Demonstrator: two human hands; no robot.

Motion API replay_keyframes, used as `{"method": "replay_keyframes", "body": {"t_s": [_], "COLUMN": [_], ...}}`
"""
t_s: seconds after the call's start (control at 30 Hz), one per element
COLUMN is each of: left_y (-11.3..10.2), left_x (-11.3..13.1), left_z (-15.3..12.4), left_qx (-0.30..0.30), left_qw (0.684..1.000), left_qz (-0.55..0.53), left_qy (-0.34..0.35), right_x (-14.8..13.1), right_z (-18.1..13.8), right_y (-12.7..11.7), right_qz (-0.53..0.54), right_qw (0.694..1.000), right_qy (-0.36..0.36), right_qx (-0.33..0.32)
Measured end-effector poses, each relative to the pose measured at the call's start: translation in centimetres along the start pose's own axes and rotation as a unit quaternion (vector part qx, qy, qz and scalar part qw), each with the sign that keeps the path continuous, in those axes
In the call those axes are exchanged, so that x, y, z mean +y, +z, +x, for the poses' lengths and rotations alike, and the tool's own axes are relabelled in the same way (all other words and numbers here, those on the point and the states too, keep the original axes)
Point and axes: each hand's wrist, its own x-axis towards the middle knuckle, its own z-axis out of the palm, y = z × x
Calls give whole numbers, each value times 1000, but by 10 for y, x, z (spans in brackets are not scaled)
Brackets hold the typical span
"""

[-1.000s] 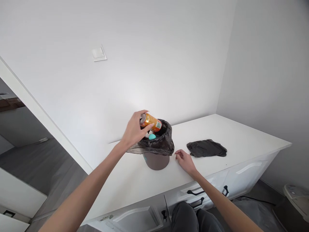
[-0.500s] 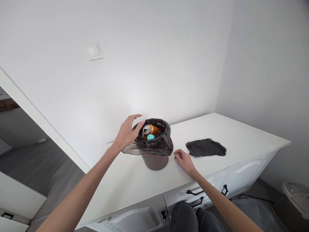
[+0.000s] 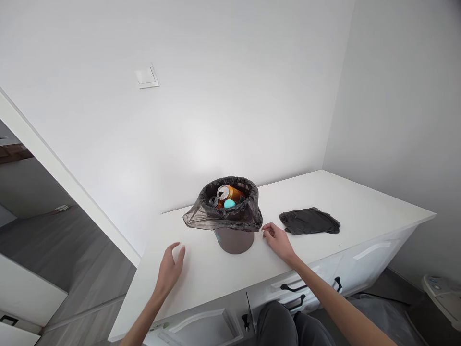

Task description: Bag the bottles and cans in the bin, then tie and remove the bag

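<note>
A grey-brown trash bin (image 3: 236,241) stands on the white countertop, lined with a black trash bag (image 3: 241,218) folded over its rim. The bag flares out loosely on the left. Inside lie an orange drink can (image 3: 235,193), silver end facing me, and something with a turquoise round top (image 3: 229,204). Another can is partly hidden beside them. Left of the bin, my left hand (image 3: 170,270) hovers or rests at the counter, thumb and fingers apart, holding nothing. My right hand (image 3: 278,241) rests just right of the bin, fingers curled in, nothing visible in them.
A folded black plastic bag (image 3: 309,221) lies on the white countertop (image 3: 367,202) to the right. White cabinet fronts with black handles (image 3: 293,287) are below. A wall switch (image 3: 147,77) is above left. A pale appliance (image 3: 441,293) stands at the lower right.
My left hand has left the bag's rim and moved down and left, toward the counter's front. My right hand stays beside the bin. The view has shifted slightly.
</note>
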Motion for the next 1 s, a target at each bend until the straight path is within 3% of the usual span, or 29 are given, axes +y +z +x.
{"method": "replay_keyframes", "body": {"t_s": [0.13, 0.8, 0.9, 1.0], "left_y": [11, 16, 14, 11], "left_x": [-20, -17, -16, -9], "left_z": [-20, -33, -34, -28], "left_qx": [-22, -13, -10, -15], "left_qw": [999, 1000, 1000, 998], "left_qz": [11, -7, -16, -59], "left_qy": [-22, -21, -16, -9], "right_x": [1, 14, 7, -10], "right_z": [-1, 1, -1, -5], "right_y": [1, 3, 2, -4], "right_qz": [-2, -16, 16, 105], "right_qw": [1000, 1000, 1000, 992], "right_qy": [5, 1, 16, 42], "right_qx": [2, 8, -2, -52]}}
